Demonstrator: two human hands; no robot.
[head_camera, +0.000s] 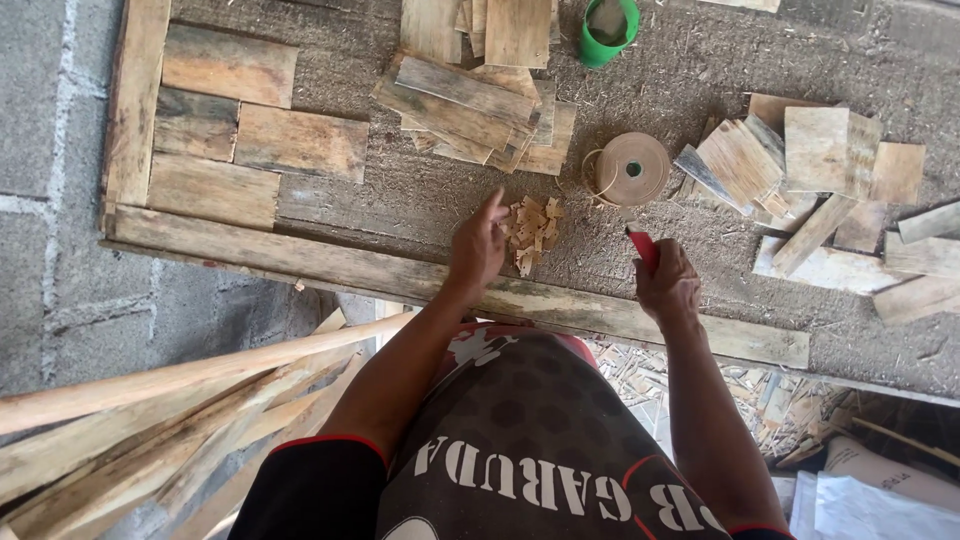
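Note:
My left hand rests on the workbench with its fingers on a small heap of cut wood chips, pinching at them. My right hand is closed around a red-handled cutter whose tip points up toward a roll of tan edge tape. Both hands hover just past the long wooden batten that forms the bench's front edge.
A stack of short planks lies behind the chips, and loose square boards lie at the right. Flat boards fill a frame at the left. A green cup stands at the back. Long sticks lean at the lower left.

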